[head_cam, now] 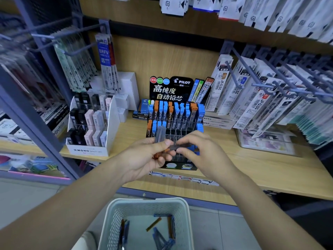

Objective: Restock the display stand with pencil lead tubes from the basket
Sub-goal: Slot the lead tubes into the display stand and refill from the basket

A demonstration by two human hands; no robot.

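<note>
Bridging left grip (144,159), right grip (201,152): tube (181,146)

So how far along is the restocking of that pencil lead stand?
Roughly midway, I'd guess. The display stand has back rows that look full, but many front slots are empty. The left hand grips a bundle of tubes while the right hand pinches a single tube. Several loose tubes lie in the basket, yet to be placed.
</note>
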